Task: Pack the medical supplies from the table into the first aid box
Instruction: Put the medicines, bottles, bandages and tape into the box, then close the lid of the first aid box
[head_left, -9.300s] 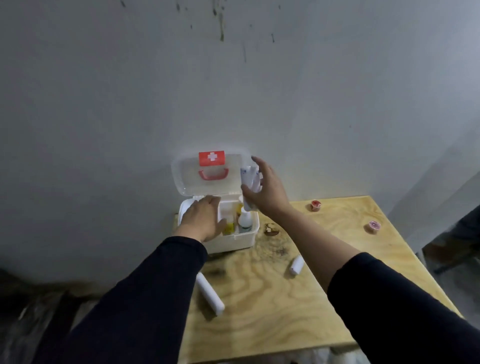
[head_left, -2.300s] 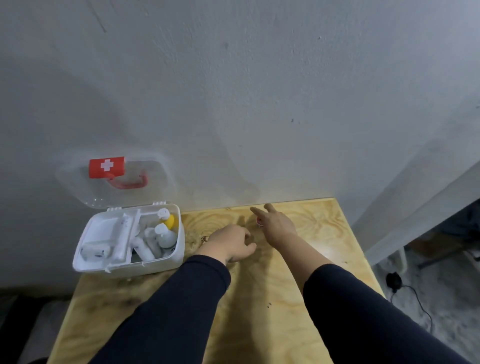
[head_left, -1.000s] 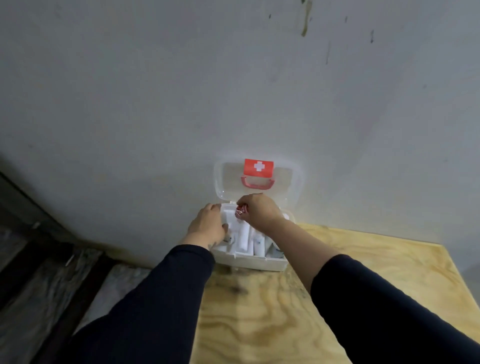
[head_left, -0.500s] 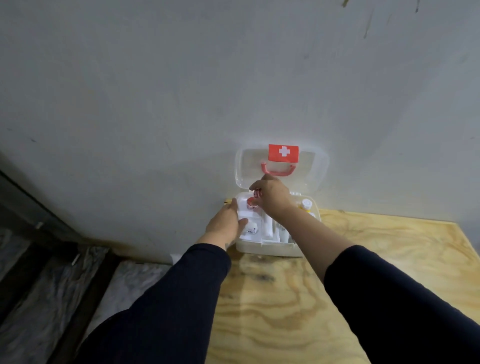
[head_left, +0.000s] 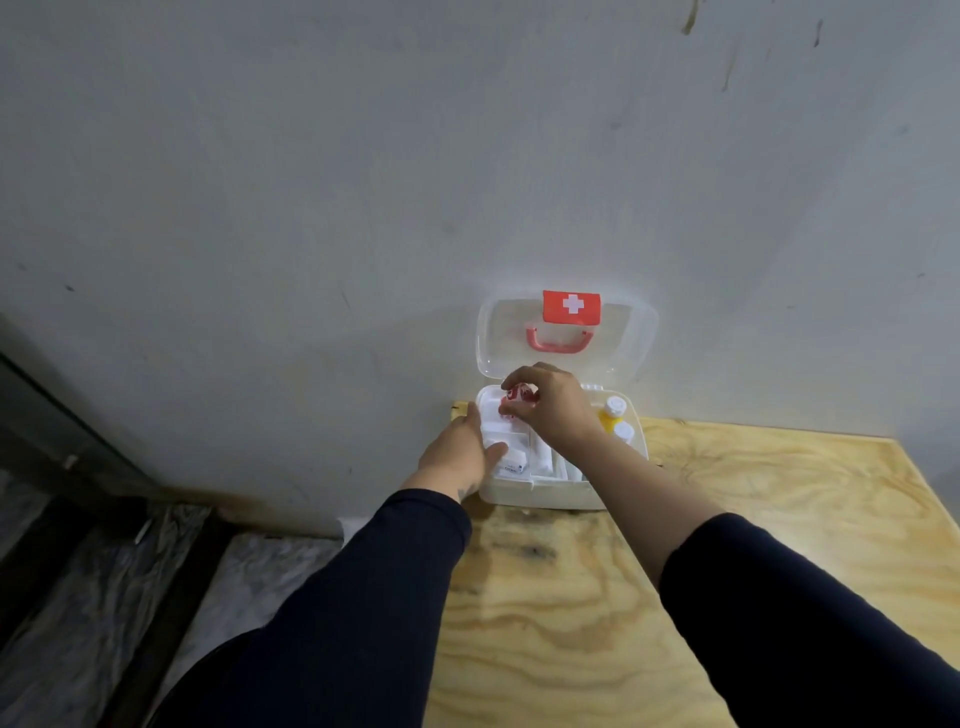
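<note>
Lowering a small red item (head_left: 515, 399) pinched in the right hand (head_left: 553, 410) over the open box's (head_left: 540, 496) back-left tray, while the left hand (head_left: 460, 457) lies spread on its left rim, needs only a gentle release inside.

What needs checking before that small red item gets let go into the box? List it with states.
1. First aid box lid up: ok.
2. Right hand over the box's rear left compartment: ok.
3. Small red item held in the fingers: ok.
4. Left hand resting on the box's left side: ok.
5. Room beneath the item: cannot tell, hand hides it.
6. Visible wooden table bare of supplies: ok.
</note>
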